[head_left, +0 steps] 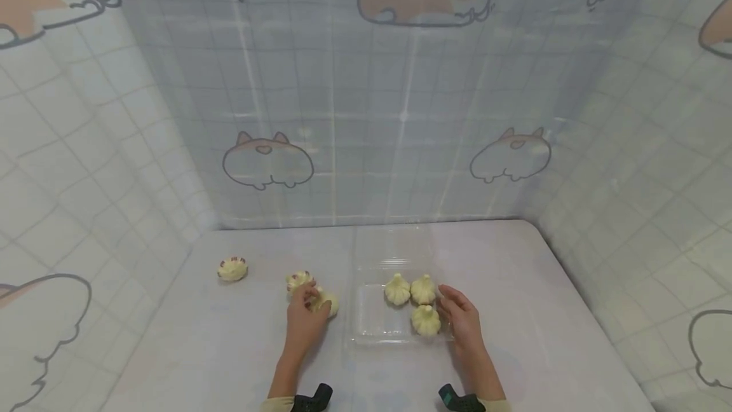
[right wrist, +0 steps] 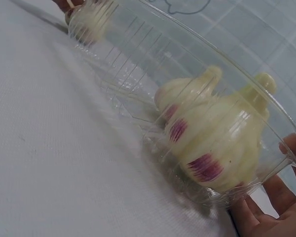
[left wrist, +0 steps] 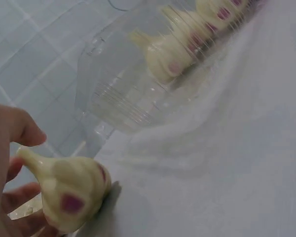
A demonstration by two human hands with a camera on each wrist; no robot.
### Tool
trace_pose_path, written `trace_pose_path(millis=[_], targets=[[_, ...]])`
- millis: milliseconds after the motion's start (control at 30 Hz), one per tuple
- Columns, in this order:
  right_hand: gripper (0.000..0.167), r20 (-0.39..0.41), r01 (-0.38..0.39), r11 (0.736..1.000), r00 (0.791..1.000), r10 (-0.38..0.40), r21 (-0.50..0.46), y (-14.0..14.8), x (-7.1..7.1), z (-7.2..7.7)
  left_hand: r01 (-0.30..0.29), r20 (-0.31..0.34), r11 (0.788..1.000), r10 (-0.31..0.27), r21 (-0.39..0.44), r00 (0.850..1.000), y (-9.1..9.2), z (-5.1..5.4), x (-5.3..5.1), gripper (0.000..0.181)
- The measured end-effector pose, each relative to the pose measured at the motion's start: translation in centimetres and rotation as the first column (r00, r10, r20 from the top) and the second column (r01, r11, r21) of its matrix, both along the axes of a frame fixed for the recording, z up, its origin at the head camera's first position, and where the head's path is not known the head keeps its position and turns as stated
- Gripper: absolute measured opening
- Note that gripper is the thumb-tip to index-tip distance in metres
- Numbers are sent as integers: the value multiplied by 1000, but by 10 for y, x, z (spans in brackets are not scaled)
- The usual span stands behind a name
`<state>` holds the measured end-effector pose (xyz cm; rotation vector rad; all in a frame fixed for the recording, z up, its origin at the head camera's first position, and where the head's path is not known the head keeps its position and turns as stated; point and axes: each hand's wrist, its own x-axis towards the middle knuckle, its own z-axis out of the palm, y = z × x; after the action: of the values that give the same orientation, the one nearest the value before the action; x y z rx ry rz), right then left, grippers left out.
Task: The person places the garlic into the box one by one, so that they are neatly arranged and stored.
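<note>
My left hand [head_left: 305, 326] holds a pale garlic bulb [left wrist: 71, 190] low at the table, its fingers curled round the bulb and the thumb near the stem. Just beyond it lies another garlic bulb [head_left: 297, 279], partly behind the fingers. Three bulbs sit in the clear plastic box [head_left: 368, 316]: one at the back left [head_left: 397, 291], one at the back right [head_left: 423, 288] and one in front [head_left: 426, 321]. Purple patches mark their sides in the wrist views. My right hand [head_left: 464, 323] rests against the box's right side, fingers relaxed.
A further garlic bulb [head_left: 232, 270] lies at the far left of the white table [head_left: 200, 342]. The clear lid [head_left: 394, 247] lies folded back behind the box. Curtains with cartoon drawings [head_left: 400, 113] stand along the back and both sides.
</note>
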<state>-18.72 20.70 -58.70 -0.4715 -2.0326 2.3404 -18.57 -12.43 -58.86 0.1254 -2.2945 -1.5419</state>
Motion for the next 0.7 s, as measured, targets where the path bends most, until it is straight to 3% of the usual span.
trace_pose_path(millis=[200,600,700], targets=[[36,18,15,1000,1000,-15,-3,-1,-1,1,-37,-31,997,40,64,999,0,-1,-3,31],[35,37,7,1000,999,-7,-3,-3,-4,1,-10,14,999,10,-30,1000,-5,-4,1,26],[35,42,8,1000,999,-8,-6,-2,-4,2,-15,-10,999,15,-35,1000,-5,-4,1,26]])
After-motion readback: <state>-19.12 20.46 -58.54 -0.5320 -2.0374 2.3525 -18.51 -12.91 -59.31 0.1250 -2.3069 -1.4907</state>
